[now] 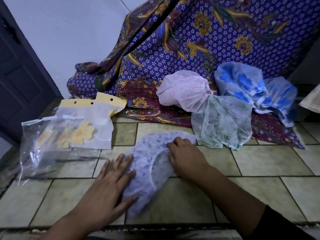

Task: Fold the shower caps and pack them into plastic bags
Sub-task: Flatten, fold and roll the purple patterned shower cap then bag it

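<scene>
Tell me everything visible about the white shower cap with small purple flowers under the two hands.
The thin, half-transparent white shower cap with small purple flowers lies flattened on the beige tiled floor, stretched from upper right to lower left; its gathered edge shows as a curved line. The left hand rests with straight fingers on its left side; the right hand presses its upper part with bent fingers; whether they pinch it is unclear.

The left hand point(110, 181) lies over the left side of the lilac shower cap point(152, 163) and hides that part, and the bent fingers of the right hand point(185, 156) hide whether they pinch the cap or only press it. The clear plastic bag point(43, 153) at the left is blurred and what lies inside cannot be made out. A pale object point(311, 101) is cut off by the right edge, and both forearms by the bottom edge.
</scene>
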